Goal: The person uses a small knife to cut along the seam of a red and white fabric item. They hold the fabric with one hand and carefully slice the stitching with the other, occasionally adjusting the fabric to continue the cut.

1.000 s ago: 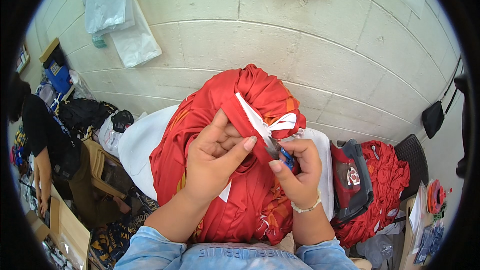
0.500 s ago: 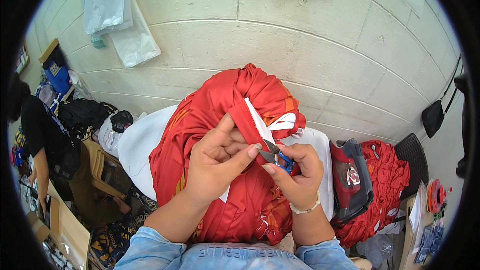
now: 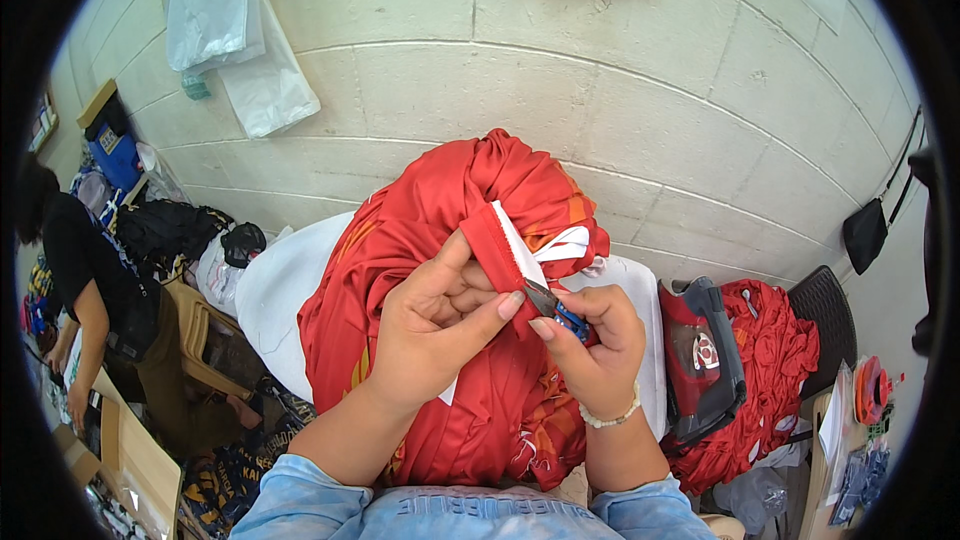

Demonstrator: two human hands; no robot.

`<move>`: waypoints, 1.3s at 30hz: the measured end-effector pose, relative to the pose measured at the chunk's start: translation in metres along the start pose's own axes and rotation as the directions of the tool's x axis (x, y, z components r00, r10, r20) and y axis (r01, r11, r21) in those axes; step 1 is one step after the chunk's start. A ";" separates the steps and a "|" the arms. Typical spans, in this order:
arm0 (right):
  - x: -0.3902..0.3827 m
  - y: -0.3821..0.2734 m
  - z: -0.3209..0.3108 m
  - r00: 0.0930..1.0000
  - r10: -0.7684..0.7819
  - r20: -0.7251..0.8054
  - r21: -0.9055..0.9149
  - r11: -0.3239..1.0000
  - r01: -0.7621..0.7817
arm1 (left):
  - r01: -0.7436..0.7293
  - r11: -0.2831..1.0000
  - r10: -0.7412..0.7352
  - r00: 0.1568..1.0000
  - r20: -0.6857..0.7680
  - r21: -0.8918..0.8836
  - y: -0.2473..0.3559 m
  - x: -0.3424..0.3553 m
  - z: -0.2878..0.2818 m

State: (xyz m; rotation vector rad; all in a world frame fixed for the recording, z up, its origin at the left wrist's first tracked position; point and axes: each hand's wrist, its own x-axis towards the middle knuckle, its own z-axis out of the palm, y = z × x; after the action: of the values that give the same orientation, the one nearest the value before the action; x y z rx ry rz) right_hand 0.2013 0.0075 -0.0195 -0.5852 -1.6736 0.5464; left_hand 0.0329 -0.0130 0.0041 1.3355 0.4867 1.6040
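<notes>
A hemmed edge of the red fabric with a white underside is pinched in my left hand, fingers closed with the thumb on the near side. Closed in my right hand is a pair of small blue-handled thread snips. Their dark blades are together at the fabric's edge, close to my left thumb tip. Whether a thread lies between the blades is too small to tell. The rest of the red cloth, with orange and yellow patches, is heaped beneath both hands on a white surface.
A red and grey case stands right of the heap, beside more red cloth on a dark chair. The pale block wall rises behind. At left, another person bends over wooden boxes and clothing.
The snips' blades, spread apart before, have come together at the cloth's edge. My left hand keeps its hold on the fabric. The person at left has shifted their arms.
</notes>
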 end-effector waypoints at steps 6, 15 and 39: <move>0.000 -0.002 -0.001 1.000 -0.024 -0.008 -0.014 1.000 0.024 | 0.001 0.997 0.000 1.000 -0.009 0.071 0.002 -0.003 0.003; 0.004 -0.003 0.003 0.981 0.194 -0.021 0.328 0.928 -0.177 | 0.019 0.995 -0.018 1.000 -0.008 0.098 0.000 -0.002 0.001; 0.003 0.005 -0.002 0.999 -0.004 0.054 0.053 0.999 0.001 | 0.000 0.999 -0.005 0.994 -0.110 -0.042 0.002 0.001 0.001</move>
State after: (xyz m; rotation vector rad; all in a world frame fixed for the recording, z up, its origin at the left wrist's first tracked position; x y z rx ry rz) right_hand 0.2029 0.0129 -0.0201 -0.5338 -1.7059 0.6071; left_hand 0.0326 -0.0132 0.0064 1.2190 0.5180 1.6831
